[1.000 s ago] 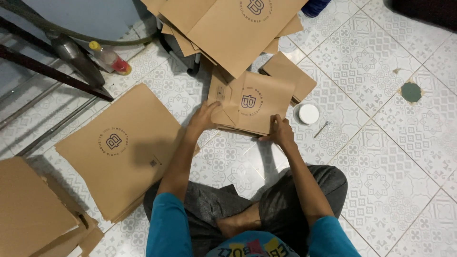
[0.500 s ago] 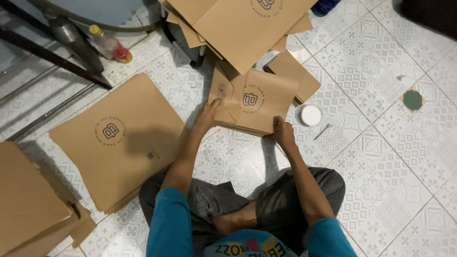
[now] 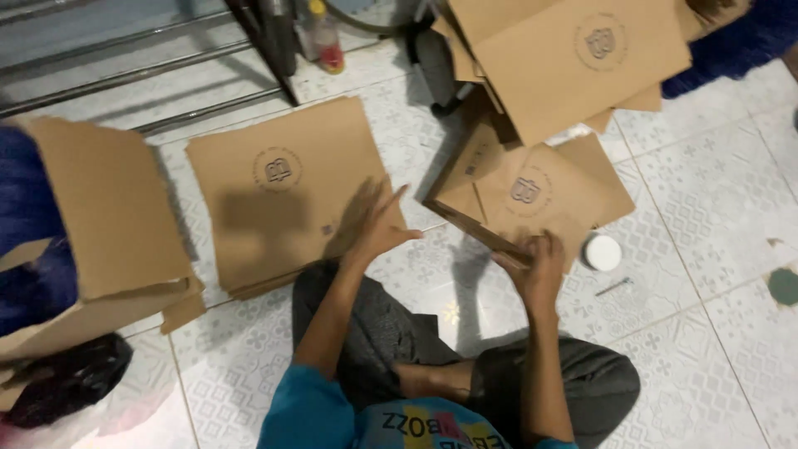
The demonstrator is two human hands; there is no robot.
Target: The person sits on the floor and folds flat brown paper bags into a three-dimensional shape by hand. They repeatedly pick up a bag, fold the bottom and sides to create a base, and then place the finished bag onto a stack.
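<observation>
Right hand [image 3: 539,268]: grip clamped on the near edge of a folded cardboard piece [image 3: 532,195], fingers curled over the rim, which is lifted off the floor toward the person.

Left hand [image 3: 378,223]: grip apart, fingers spread and blurred, holding nothing; it hovers over the right edge of a flat cardboard stack [image 3: 287,187], and contact cannot be told.

Folded cardboard piece: brown, a round printed emblem on its upper face, tilted, lying ahead of the right knee between the flat stack and a white round lid [image 3: 602,252].

Flat cardboard stack: several brown sheets lying on the tiled floor [image 3: 715,208] to the person's left front, round emblem uppermost.

White round lid: on the floor just right of the held piece. A small thin metal item [image 3: 613,288] lies near it; its kind is too small to tell.

Large cardboard sheets [image 3: 582,58]: overlapping pile at the far side, above the held piece.

Open cardboard box [image 3: 100,224]: at far left, on its side.

Plastic bottle [image 3: 324,37]: far side, red at its lower part, beside dark metal legs [image 3: 274,41].

Green round patch [image 3: 783,285]: on the floor at the right edge.

Person: seated cross-legged, dark trousers, blue sleeves.
</observation>
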